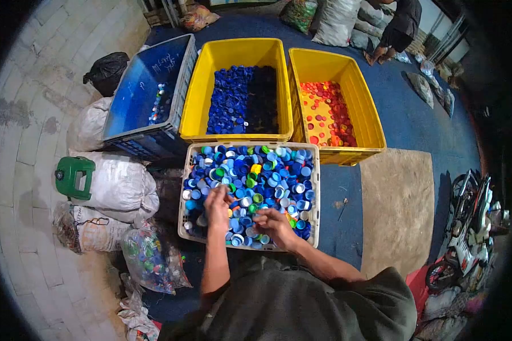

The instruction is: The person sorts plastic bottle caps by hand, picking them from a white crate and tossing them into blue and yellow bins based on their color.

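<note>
A pale crate [183, 196] in front of me is full of loose plastic bottle caps [273, 181], mostly blue, with some white, green and yellow ones. My left hand [217, 206] is over the crate's left half, its fingers curled together close to a green cap [232, 187]. Whatever those fingers may hold is hidden. To its right, my right hand [274, 224] reaches over the near part of the caps. Its fingers are bent inward at the caps, and I cannot make out what is between them.
Beyond the crate stand a blue bin [132, 111] with a few caps, a yellow bin [202, 85] of dark blue caps and another yellow bin [365, 105] of red and orange caps. Sacks [122, 182] line the left wall. A person [403, 25] bends at the back right; a motorcycle [463, 238] is at right.
</note>
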Demonstrator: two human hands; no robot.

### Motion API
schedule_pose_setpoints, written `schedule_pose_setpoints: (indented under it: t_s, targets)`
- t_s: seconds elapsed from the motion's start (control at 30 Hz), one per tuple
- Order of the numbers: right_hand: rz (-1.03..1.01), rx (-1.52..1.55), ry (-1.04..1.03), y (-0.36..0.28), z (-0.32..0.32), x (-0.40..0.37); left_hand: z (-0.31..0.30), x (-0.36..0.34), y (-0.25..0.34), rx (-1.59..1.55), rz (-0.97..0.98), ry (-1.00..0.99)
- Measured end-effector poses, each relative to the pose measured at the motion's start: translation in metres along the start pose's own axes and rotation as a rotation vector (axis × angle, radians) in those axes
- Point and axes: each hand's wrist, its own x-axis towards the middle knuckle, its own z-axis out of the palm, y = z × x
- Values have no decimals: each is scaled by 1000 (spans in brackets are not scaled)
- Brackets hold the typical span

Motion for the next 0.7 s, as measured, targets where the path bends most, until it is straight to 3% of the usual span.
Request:
schedule_pose_setpoints:
  t_s: [0.1,0.23,0.3,0.43,0.7]
  targets:
    - [-11,-105,22,2,-44,-18,22,-14,-24,262,31,24]
    - [-200,-149,199,-12,-68,-24,48,-23,-19,806,173,-110]
    - [-224,-109,258,-24,-68,-29,55,-12,-28,1035,426,-203]
    - [-218,-108,270,-27,-77,-32,78,4,-44,1324,674,-313]
    - [-291,-129,354,-35,-82,-45,83,12,-72,1600,677,-236]
